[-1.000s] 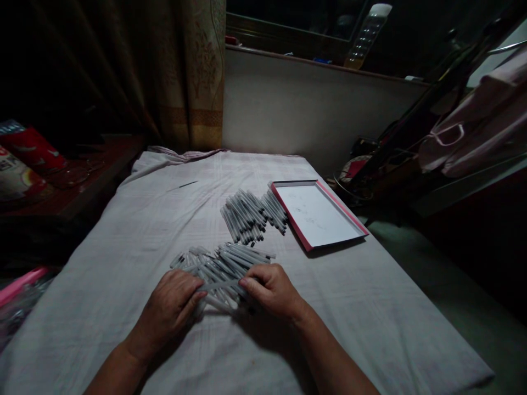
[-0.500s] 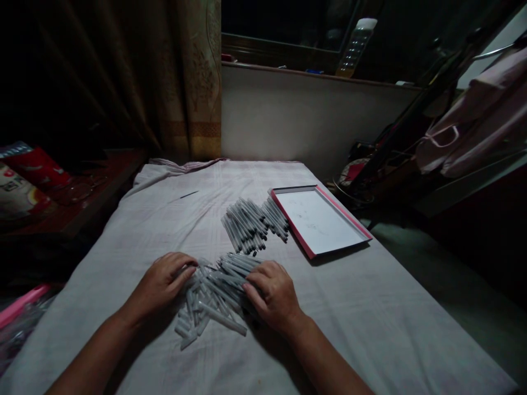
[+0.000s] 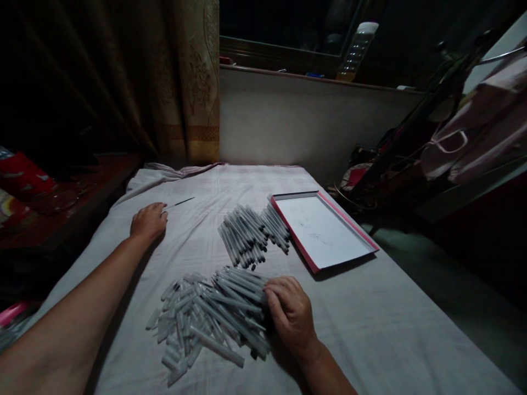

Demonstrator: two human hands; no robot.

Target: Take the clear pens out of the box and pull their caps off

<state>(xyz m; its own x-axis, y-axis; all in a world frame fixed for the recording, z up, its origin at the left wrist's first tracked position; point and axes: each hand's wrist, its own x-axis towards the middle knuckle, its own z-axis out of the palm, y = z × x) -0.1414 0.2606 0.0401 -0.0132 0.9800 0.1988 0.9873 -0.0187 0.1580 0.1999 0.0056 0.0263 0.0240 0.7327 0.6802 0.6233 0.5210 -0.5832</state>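
Observation:
My left hand is stretched out to the far left of the cloth. Its fingers are drawn together at the near end of a thin dark pen refill; the fingertips are partly hidden. My right hand is closed around the right ends of a heap of translucent grey pens. Loose pale pen caps are scattered at the heap's left. Beyond lies a neater pile of grey pens with black ends, and a small black piece sits just below it.
A shallow red-edged box lid with a white inside lies at the right. A white checked cloth covers the surface. A curtain hangs behind, and a bottle stands on the sill. A red package is at far left.
My left hand has left the caps and moved forward and left to the pen refill. My right hand stays at the pens. The view has shifted slightly.

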